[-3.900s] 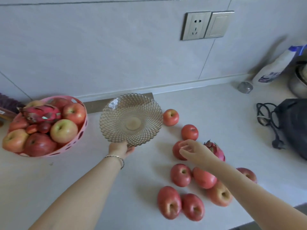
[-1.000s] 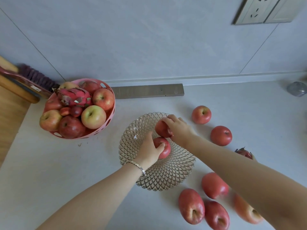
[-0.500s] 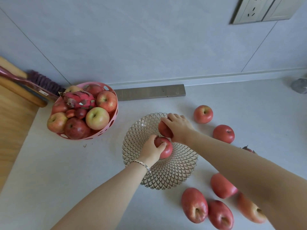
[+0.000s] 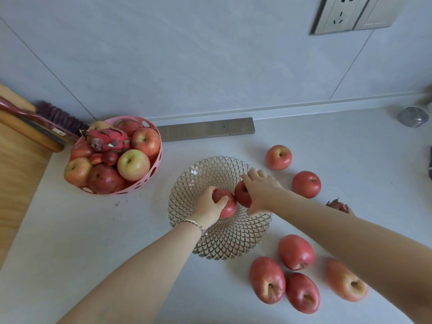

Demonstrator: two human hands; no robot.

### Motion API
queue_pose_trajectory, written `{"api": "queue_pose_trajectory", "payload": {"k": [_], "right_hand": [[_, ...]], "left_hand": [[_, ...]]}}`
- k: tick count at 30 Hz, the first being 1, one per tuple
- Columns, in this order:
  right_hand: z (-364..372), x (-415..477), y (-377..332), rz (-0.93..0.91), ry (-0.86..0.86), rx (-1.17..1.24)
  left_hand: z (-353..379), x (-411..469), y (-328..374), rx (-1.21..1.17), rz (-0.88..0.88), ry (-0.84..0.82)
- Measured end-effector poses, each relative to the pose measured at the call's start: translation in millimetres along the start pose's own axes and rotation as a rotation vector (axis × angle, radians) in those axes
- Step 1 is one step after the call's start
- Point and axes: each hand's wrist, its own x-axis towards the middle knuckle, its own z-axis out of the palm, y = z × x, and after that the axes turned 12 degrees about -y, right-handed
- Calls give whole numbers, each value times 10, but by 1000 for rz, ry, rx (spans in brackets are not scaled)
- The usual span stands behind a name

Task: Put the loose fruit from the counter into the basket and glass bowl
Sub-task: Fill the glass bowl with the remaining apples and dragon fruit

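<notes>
A patterned glass bowl (image 4: 203, 174) sits mid-counter. My left hand (image 4: 208, 208) grips a red apple (image 4: 230, 205) inside the bowl. My right hand (image 4: 263, 188) grips a second red apple (image 4: 242, 195) beside it, also in the bowl. The pink basket (image 4: 156, 164) at the left is heaped with apples and a dragon fruit (image 4: 108, 139). Loose apples lie to the right of the bowl (image 4: 278, 157) (image 4: 306, 184) and several more in front of it (image 4: 295, 252) (image 4: 267, 279). A loose dragon fruit (image 4: 339, 206) peeks out behind my right forearm.
A grey bar (image 4: 207, 129) lies along the wall behind the bowl. A brush (image 4: 50, 119) and a wooden surface (image 4: 16, 174) are at the far left. A small grey round object (image 4: 412, 116) sits at the back right. A wall socket (image 4: 339, 14) is above.
Both hands have stayed in the bowl with their apples; the right hand's apple has come down next to the left one. The view shifted slightly.
</notes>
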Motion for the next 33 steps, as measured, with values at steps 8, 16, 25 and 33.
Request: {"api": "queue_pose_trajectory", "payload": {"k": [8,16,25,33], "right_hand": [[44,-97,-1,-44,63,129],[162,-142,-1,-41,77,201],[16,-124,-28,-64,-37,23],[-125,-78,-68,1,-56,84]], "left_hand": [[9,-64,-49,79,15,31],[-9,-174,-74,70,6,-31],[-19,-237,-14,44,-14,-43],[-44,-272,-14,-13,-36,-62]]}}
